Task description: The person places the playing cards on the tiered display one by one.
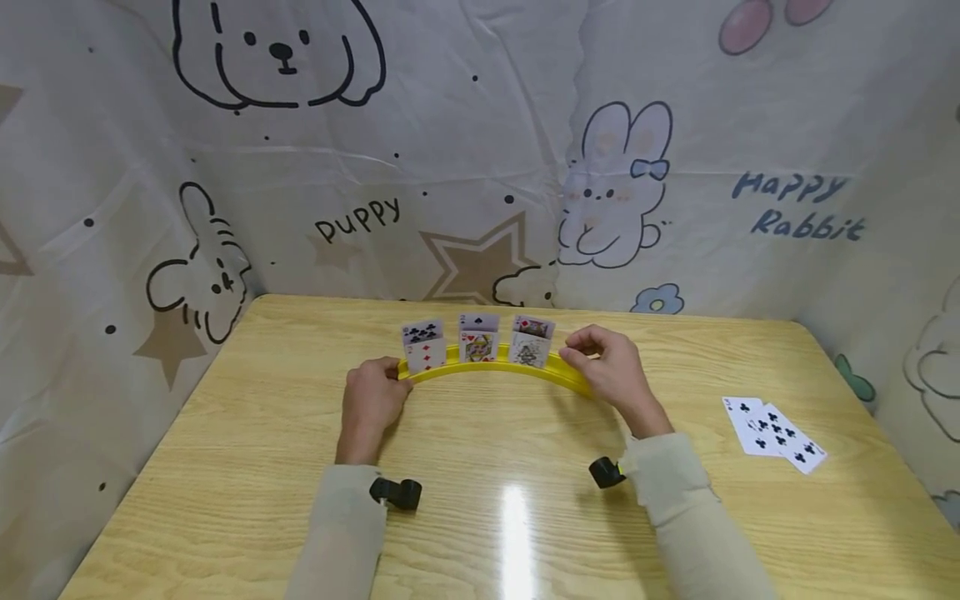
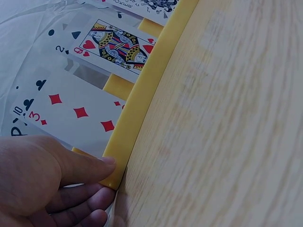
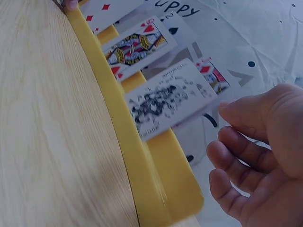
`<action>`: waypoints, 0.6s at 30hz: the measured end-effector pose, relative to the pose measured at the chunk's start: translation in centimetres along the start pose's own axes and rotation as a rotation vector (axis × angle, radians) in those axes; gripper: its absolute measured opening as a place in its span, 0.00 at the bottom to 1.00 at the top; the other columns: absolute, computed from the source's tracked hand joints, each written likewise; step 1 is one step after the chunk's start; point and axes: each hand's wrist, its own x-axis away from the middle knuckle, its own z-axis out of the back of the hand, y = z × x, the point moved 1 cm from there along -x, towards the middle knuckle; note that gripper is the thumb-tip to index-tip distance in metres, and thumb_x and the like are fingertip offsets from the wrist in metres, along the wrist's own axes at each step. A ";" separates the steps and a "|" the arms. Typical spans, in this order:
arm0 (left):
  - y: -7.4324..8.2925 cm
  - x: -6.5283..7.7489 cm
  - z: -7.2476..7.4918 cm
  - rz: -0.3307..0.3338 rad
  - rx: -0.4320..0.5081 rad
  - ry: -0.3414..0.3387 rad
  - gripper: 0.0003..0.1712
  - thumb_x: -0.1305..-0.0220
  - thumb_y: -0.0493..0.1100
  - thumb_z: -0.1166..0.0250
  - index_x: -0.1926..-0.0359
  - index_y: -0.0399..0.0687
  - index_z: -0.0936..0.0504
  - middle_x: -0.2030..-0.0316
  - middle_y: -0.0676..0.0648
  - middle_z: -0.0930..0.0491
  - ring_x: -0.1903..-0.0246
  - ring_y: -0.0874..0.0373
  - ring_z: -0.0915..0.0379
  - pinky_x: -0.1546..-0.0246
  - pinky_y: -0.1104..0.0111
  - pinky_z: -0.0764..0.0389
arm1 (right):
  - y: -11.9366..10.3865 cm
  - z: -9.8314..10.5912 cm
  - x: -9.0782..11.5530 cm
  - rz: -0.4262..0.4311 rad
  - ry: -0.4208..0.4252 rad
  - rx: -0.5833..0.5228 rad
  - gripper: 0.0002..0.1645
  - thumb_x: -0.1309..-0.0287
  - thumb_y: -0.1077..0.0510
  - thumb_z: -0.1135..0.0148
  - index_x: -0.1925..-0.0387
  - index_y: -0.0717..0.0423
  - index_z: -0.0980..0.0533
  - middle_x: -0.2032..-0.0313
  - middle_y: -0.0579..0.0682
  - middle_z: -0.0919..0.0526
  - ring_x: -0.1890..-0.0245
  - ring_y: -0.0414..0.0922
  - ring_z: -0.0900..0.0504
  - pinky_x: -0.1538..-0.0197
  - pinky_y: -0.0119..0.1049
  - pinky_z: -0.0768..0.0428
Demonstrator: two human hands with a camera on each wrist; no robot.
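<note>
A curved yellow card holder stands on the table with three pairs of playing cards upright in it. The three of diamonds is in front of the ten of clubs at the left. In the middle the queen of hearts overlaps a two of spades. A joker leans before a diamond face card at the right. My left hand pinches the holder's left end between thumb and fingers. Beside the right end, my right hand hovers with loosely bent fingers, nothing between them.
Two club cards, a three of clubs and another with more pips, lie face up and overlapping on the table's right side. A printed cloth hangs behind the wooden table and along its sides.
</note>
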 end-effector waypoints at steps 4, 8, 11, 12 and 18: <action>0.0 0.0 0.0 0.006 0.000 -0.005 0.23 0.39 0.39 0.28 0.43 0.36 0.18 0.57 0.39 0.15 0.57 0.48 0.20 0.55 0.55 0.22 | 0.5 1.0 0.5 -0.009 -0.001 0.034 0.10 0.34 0.57 0.34 0.58 0.60 0.19 0.59 0.53 0.15 0.58 0.51 0.20 0.55 0.43 0.24; 0.2 0.1 0.0 0.020 0.003 -0.010 0.24 0.39 0.39 0.28 0.42 0.35 0.18 0.56 0.38 0.16 0.57 0.48 0.21 0.54 0.54 0.22 | 1.2 2.2 1.1 -0.018 -0.013 0.077 0.12 0.34 0.55 0.34 0.56 0.60 0.19 0.58 0.53 0.15 0.57 0.51 0.21 0.54 0.43 0.24; 0.1 0.1 0.0 0.026 0.004 -0.012 0.24 0.38 0.39 0.29 0.42 0.35 0.19 0.55 0.38 0.16 0.56 0.47 0.21 0.53 0.54 0.22 | 1.8 3.0 1.5 -0.026 -0.026 0.096 0.13 0.34 0.54 0.34 0.54 0.59 0.18 0.58 0.52 0.16 0.57 0.50 0.21 0.56 0.43 0.24; 0.1 0.2 0.0 0.026 0.005 -0.013 0.24 0.39 0.39 0.29 0.42 0.35 0.19 0.55 0.38 0.16 0.56 0.47 0.21 0.53 0.53 0.22 | 2.0 3.3 1.7 -0.029 -0.031 0.100 0.14 0.35 0.53 0.33 0.54 0.59 0.18 0.57 0.52 0.16 0.57 0.50 0.21 0.57 0.43 0.24; 0.0 0.2 0.0 0.003 0.002 -0.004 0.23 0.39 0.38 0.28 0.43 0.35 0.18 0.57 0.38 0.15 0.56 0.47 0.21 0.54 0.53 0.23 | 3.0 5.2 2.6 -0.022 -0.034 0.140 0.20 0.35 0.50 0.33 0.51 0.62 0.18 0.57 0.53 0.15 0.56 0.50 0.20 0.57 0.42 0.24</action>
